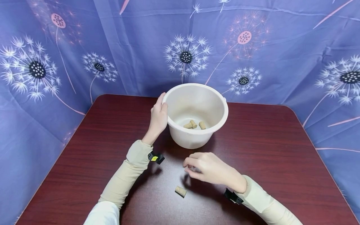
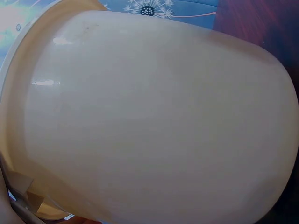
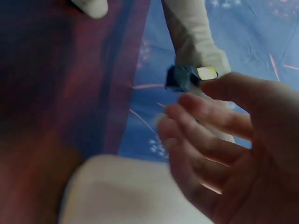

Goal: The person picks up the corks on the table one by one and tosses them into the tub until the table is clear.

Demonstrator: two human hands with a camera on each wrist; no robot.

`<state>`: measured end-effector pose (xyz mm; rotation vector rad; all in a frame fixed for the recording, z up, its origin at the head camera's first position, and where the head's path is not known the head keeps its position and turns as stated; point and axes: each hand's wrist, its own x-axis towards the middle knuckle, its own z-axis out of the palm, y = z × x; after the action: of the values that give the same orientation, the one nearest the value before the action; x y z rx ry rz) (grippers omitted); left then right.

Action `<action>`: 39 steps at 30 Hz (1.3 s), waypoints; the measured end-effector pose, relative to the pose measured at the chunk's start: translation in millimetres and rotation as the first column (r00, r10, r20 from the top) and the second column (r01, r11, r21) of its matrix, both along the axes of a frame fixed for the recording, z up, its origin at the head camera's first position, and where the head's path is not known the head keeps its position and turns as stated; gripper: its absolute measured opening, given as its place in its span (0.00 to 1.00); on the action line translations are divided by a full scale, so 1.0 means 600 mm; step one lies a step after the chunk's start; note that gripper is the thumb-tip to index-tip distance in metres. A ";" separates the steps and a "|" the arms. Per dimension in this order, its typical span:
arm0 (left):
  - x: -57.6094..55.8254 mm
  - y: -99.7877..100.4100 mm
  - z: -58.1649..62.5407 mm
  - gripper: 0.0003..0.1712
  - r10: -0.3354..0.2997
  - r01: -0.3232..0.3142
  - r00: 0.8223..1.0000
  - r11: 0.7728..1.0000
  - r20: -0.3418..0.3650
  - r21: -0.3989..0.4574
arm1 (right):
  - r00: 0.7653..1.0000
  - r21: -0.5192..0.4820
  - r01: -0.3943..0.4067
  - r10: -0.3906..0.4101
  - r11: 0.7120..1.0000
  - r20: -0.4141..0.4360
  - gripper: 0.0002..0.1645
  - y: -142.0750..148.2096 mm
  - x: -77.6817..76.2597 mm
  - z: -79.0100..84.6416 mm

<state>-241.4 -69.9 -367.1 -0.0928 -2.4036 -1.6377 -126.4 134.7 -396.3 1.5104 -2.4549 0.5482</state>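
Note:
My left hand (image 1: pixel 159 117) grips the rim of a white plastic bucket (image 1: pixel 191 139) at its left side. The bucket's smooth outer wall fills most of the left wrist view. Three corks (image 1: pixel 202 125) lie on the bucket's floor. Another cork (image 1: pixel 180 191) lies on its side on the table, nearer to me. Above the tabletop, between that cork and the bucket, hovers my right hand (image 1: pixel 211 168). Its fingers (image 3: pixel 205 135) are loosely bent, and nothing shows between them in the right wrist view.
The dark red wooden table (image 1: pixel 267 140) has rounded far corners. A blue curtain (image 1: pixel 140 47) with dandelion prints hangs right behind the table and along its sides. Each wrist wears a black strap (image 1: pixel 233 196) over a beige sleeve.

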 end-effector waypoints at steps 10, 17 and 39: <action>0.001 0.001 0.000 0.30 0.002 -0.002 1.000 1.000 -0.006 -0.005 | 0.981 0.196 -0.075 0.037 0.978 0.190 0.09 -0.028 0.018 -0.038; 0.002 0.001 -0.001 0.30 0.001 -0.001 1.000 1.000 -0.007 -0.003 | 0.978 0.251 -0.087 0.035 0.964 0.207 0.17 -0.041 0.031 -0.054; -0.001 0.000 -0.004 0.30 0.005 -0.004 1.000 1.000 -0.014 0.003 | 0.979 0.402 -0.074 -0.009 0.913 0.201 0.14 -0.064 0.051 -0.066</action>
<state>-242.1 -70.2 -369.5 -0.0983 -2.3892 -1.6327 -95.8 96.1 -436.0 1.7201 -2.8395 0.2015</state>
